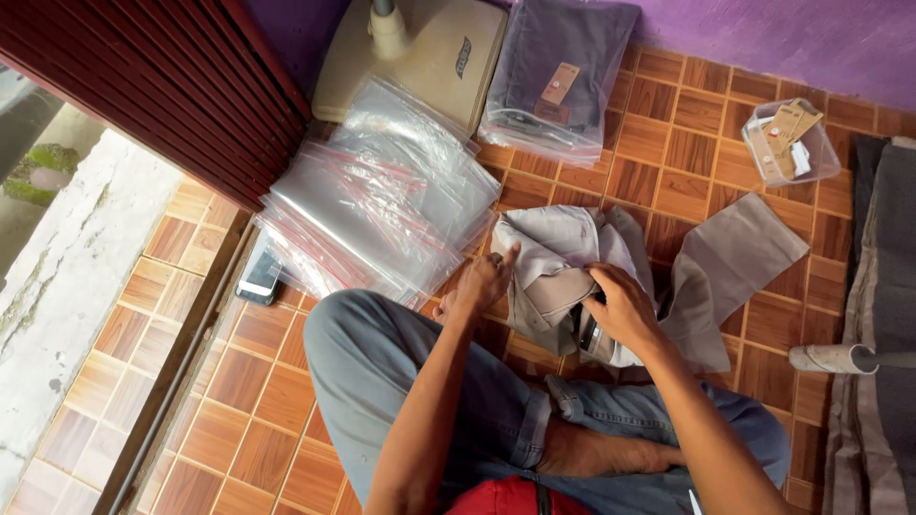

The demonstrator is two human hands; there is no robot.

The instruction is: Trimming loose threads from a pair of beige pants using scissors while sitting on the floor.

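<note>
Grey trousers (563,262) under both hands' fingers (611,281)

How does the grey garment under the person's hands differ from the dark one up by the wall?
The grey garment lies loose and rumpled on the tiles, under both hands; the dark garment is folded flat and sealed in a clear bag with a tag. The grey one is lighter in colour. Both rest on the orange tiled floor.

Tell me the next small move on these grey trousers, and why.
Probably fold the loose leg over the bundle: the left hand and right hand press the folded grey trousers, while that leg lies spread flat on the tiled floor.
</note>
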